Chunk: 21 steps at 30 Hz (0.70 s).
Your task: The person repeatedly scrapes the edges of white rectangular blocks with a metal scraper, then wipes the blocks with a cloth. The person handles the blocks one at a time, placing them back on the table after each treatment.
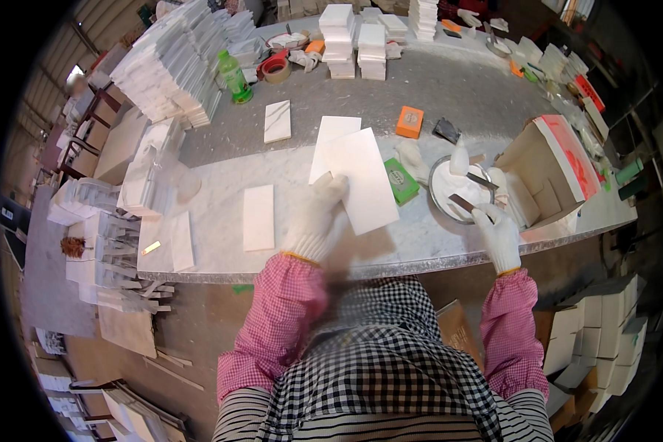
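Observation:
My left hand, in a white knitted glove, is closed on the edge of a white rectangular tile, held tilted above the slab. Behind it another white tile shows in part. My right hand, gloved too, grips a flat dark scraper whose blade reaches over a metal bowl of white paste. A second dark blade rests across the bowl. A white squeeze bottle stands at the bowl's far side. Between tile and bowl sits a green block.
White tiles lie on the pale slab to the left. Tall tile stacks rise at the back left, near a green bottle. An orange block and a cardboard box are toward the right. A co-worker's gloved hand shows far back.

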Each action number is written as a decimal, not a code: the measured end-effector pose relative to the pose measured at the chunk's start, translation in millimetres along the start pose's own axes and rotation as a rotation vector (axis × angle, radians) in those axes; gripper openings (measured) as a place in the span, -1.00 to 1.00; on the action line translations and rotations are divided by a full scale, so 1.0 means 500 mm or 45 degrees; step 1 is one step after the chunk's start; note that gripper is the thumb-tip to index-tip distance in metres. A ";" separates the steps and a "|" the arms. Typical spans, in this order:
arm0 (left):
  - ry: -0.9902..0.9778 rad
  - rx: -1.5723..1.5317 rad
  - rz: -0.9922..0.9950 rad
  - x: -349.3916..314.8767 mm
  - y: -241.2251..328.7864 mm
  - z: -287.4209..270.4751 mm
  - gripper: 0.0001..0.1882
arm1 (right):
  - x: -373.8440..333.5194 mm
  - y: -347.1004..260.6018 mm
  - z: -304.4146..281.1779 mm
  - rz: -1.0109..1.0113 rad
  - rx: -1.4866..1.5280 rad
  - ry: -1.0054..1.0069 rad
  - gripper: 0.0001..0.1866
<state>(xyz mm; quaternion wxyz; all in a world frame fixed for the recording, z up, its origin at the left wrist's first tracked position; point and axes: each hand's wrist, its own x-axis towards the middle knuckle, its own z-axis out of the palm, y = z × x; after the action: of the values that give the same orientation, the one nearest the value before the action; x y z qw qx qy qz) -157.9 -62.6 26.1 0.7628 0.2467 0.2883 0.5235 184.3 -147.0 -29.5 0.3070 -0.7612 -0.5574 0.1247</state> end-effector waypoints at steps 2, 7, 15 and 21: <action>0.006 0.048 0.006 0.000 -0.003 0.003 -0.59 | 0.008 0.021 0.002 0.028 0.093 -0.054 -0.65; -0.018 0.264 -0.013 0.001 0.002 -0.013 -0.56 | 0.023 0.032 -0.006 0.053 0.239 -0.161 -0.61; 0.012 0.379 -0.026 -0.007 0.014 -0.003 -0.48 | 0.017 0.027 -0.012 0.131 0.299 -0.157 -0.64; 0.070 0.320 -0.033 -0.012 0.002 0.024 -0.51 | 0.016 0.015 -0.032 0.095 0.323 -0.235 -0.66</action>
<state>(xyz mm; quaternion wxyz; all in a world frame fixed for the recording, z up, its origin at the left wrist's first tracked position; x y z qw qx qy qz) -151.8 -68.7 36.4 0.7244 0.3221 0.3758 0.4799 201.5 -146.4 -20.3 0.3433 -0.7218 -0.5343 0.2750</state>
